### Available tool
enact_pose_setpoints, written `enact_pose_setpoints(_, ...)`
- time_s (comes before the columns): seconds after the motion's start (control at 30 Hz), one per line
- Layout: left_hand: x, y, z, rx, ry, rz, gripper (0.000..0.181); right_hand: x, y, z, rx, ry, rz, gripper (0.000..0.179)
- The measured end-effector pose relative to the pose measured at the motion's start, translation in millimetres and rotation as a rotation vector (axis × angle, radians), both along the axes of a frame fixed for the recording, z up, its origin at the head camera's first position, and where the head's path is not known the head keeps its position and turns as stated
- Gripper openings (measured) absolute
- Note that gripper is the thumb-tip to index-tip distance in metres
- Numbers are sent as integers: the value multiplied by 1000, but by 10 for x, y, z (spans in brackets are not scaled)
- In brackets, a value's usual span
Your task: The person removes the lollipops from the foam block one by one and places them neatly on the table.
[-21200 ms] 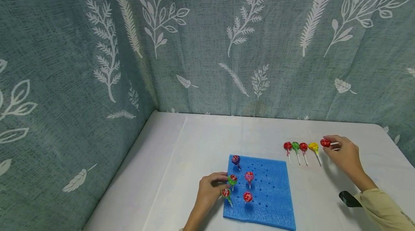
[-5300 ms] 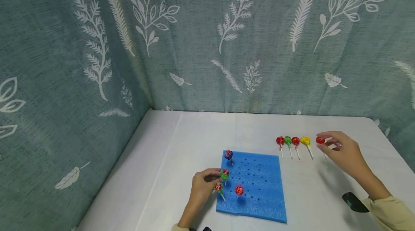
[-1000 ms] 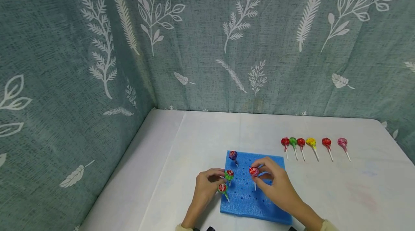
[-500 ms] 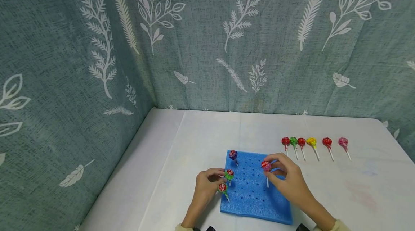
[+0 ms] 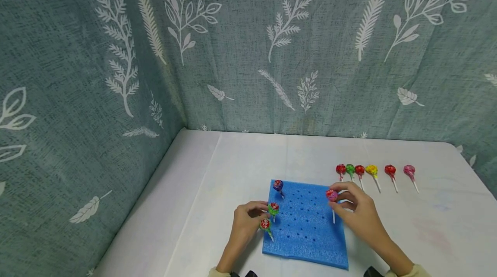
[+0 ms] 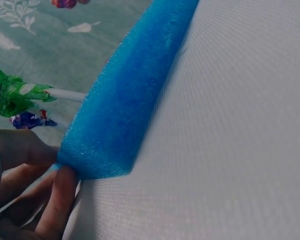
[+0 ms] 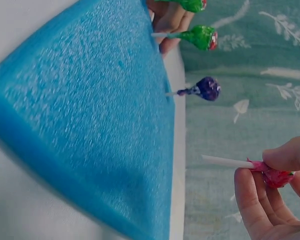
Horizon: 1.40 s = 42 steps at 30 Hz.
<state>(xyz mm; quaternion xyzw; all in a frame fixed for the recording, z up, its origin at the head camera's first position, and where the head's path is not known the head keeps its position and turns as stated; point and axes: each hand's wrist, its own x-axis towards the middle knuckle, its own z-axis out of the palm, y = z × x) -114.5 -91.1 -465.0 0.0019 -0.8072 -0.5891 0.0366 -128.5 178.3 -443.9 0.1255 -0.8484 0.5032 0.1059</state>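
In the head view my right hand [image 5: 359, 210] pinches a red and pink lollipop [image 5: 331, 195] over the right part of a blue foam board [image 5: 306, 242]. The right wrist view shows the lollipop's white stick [image 7: 225, 161] pointing away from the fingers, clear of the foam. My left hand [image 5: 245, 221] grips the board's left edge, fingertips at its corner in the left wrist view. Beside those fingers, two red and green lollipops, the upper [image 5: 273, 209] and the lower [image 5: 265, 224], stand in the foam. Farther back stands a purple lollipop [image 5: 278, 185].
A row of lollipops lies on the white table [image 5: 233, 160] at back right: red [image 5: 341, 169], green [image 5: 350, 169], red [image 5: 360, 170], yellow [image 5: 371, 170], red [image 5: 390, 170] and pink [image 5: 409, 171]. A patterned green curtain [image 5: 248, 52] hangs behind and at left. Small holes dot the foam.
Over the last second my right hand has carried its lollipop rightward across the board. Since the oldest frame, red and pink lollipops have left the foam and the row has grown. The left hand stays put.
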Motion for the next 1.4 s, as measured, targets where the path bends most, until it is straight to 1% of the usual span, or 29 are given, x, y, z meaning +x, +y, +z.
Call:
enact_pose_setpoints(0.27, -2, -8, -21, -1, 0, 5, 12, -35, 87, -52, 13, -8, -31, 36)
enact_pose_setpoints(0.6, -3, -9, -22, -13, 9, 10, 11, -56, 171, -97, 29, -70, -69, 35)
enact_pose_setpoints(0.77, -6, -10, -28, -15, 5, 15, 10, -81, 206, -154, 17, -61, -85, 35)
enact_pose_setpoints(0.87, -5, -12, -28, -3, 7, 9, 10, -92, 214, -195, 18, -62, -110, 34)
enact_pose_setpoints(1.0, -3, -17, -25, 17, 2, 0, 10, -105, 228, -230, 19, -94, -126, 34)
enact_pose_setpoints(1.23, -4, -15, -15, -1, 8, -2, 11, -119, 267, -255, -7, -168, -125, 33)
enact_pose_setpoints(1.4, 3, -7, 1, 9, 4, 3, 11, -143, 294, -282, 36, -222, -149, 33)
